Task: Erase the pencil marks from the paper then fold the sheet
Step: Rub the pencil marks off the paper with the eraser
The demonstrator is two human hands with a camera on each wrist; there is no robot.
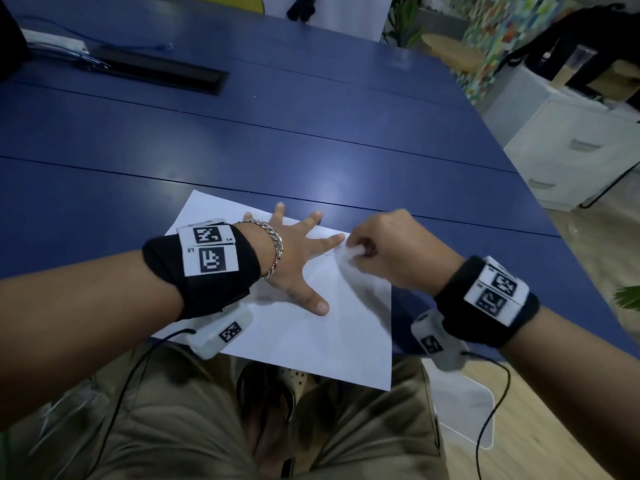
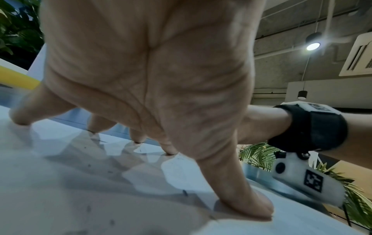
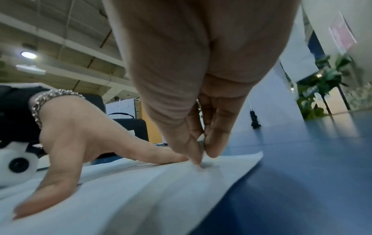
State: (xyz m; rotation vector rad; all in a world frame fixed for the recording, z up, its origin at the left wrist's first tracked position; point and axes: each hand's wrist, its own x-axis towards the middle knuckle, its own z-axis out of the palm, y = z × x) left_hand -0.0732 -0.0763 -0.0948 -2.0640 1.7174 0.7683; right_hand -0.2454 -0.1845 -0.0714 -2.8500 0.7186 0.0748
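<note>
A white sheet of paper point(image 1: 311, 334) point(image 2: 80, 198) point(image 3: 151, 190) lies on the blue table point(image 1: 277, 133), its near corner hanging over the edge above my lap. My left hand point(image 1: 298, 258) point(image 2: 151, 79) point(image 3: 80, 135) presses on the sheet with its fingers spread and straight. My right hand point(image 1: 381, 247) point(image 3: 191, 95) pinches a small white eraser point(image 1: 349, 256), blurred, down onto the paper just right of the left index fingertip. Faint dark pencil specks point(image 2: 184, 193) show on the sheet near the left fingers.
A black cable slot point(image 1: 156, 72) and a white power strip point(image 1: 55, 43) lie at the table's far left. A white drawer cabinet point(image 1: 571, 140) stands beyond the table's right edge. Wrist camera cables hang down by my lap.
</note>
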